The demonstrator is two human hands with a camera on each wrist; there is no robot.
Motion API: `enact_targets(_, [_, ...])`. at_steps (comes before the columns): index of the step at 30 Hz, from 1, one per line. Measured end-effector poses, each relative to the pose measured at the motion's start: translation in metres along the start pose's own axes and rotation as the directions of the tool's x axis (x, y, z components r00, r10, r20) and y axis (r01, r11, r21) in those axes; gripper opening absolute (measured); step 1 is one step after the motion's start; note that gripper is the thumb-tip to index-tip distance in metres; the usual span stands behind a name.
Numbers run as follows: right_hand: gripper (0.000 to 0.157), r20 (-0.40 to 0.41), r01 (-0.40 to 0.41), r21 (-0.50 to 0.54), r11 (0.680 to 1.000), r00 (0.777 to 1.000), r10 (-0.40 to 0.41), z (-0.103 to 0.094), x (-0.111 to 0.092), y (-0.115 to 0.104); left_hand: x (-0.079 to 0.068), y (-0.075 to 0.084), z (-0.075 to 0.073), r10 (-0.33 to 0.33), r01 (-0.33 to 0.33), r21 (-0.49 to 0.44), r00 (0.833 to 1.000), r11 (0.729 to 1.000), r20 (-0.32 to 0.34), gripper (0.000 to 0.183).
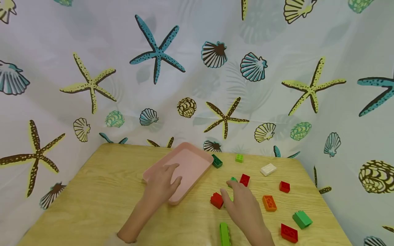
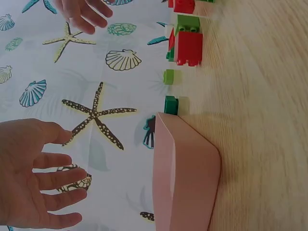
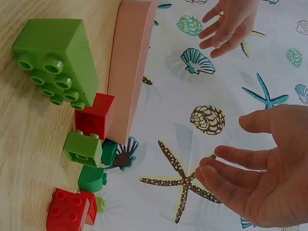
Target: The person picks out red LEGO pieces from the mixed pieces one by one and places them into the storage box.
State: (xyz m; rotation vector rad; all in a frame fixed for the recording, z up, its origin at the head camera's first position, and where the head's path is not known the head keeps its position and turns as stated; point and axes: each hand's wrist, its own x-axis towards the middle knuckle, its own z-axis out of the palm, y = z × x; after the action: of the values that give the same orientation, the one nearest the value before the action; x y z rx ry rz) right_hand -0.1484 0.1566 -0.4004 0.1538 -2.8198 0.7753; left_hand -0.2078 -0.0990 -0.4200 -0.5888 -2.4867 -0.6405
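My left hand (image 1: 160, 182) is held above the near left part of a pink tray (image 1: 187, 167), its fingers loosely spread and holding nothing. In the left wrist view that hand (image 2: 41, 178) shows an empty palm beside the tray's wall (image 2: 195, 168). My right hand (image 1: 244, 210) hovers over toy building bricks, fingers relaxed with nothing between them. Closest to it in the head view are a red brick (image 1: 217, 200), another red brick (image 1: 245, 179) and a green brick (image 1: 234, 179). A light green brick (image 3: 82, 149), partly hidden by the hand in the head view, shows beside a red one.
A long light green brick (image 1: 225, 234) lies near the front. Rightward are an orange brick (image 1: 269, 203), a green brick (image 1: 302, 219), red bricks (image 1: 289, 233) and a white brick (image 1: 268, 169). A dark green brick (image 1: 217, 161) sits by the tray's corner. Patterned cloth (image 1: 191, 82) surrounds the wooden table (image 1: 92, 191).
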Motion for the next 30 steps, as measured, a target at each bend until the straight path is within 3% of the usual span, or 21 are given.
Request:
enact_targets(9, [0.039, -0.011, -0.081, 0.083, 0.993, 0.997, 0.082, 0.003, 0.006, -0.001, 0.001, -0.016, 0.009, -0.110, 0.113, -0.030, 0.989, 0.993, 0.102, 0.043])
enact_targets(15, [0.046, 0.003, -0.154, 0.148, 0.977, 0.988, 0.155, 0.012, 0.005, -0.001, 0.000, -0.021, 0.016, -0.125, 0.130, -0.025, 0.983, 0.991, 0.136, 0.045])
enact_targets(24, [0.057, 0.057, -0.218, 0.205, 0.954, 0.976, 0.211, 0.022, 0.008, -0.006, 0.002, -0.029, 0.022, -0.156, 0.163, -0.028, 0.972, 0.986, 0.177, 0.044])
enact_targets(30, [0.054, 0.092, -0.233, 0.233, 0.944, 0.972, 0.217, 0.032, 0.015, -0.013, 0.005, -0.042, 0.026, -0.179, 0.187, -0.028, 0.967, 0.982, 0.182, 0.043])
